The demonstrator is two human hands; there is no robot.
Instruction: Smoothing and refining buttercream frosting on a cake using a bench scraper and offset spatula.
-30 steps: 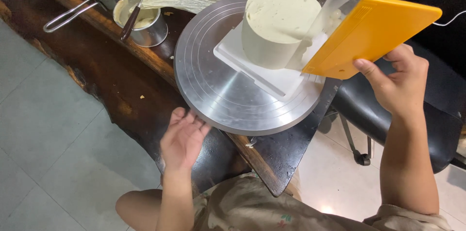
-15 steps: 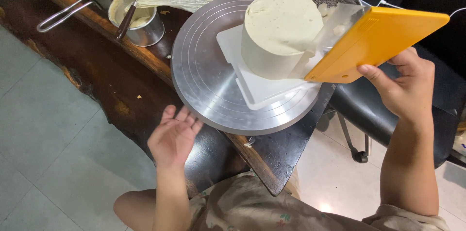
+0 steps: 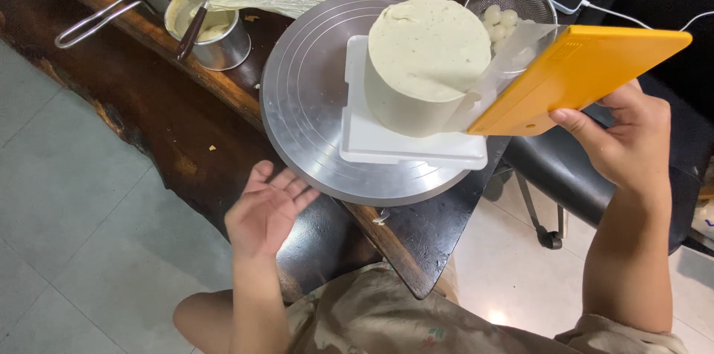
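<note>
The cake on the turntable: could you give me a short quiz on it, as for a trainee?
1. True or false: the right hand holds a yellow scraper against the cake's side.
2. What does the cake stand on? A) a white square board B) a wire rack C) the bare turntable
3. What does the left hand hold?

Key: 1 true; 2 A; 3 nothing, it is open, palm up, near the turntable's edge.
</note>
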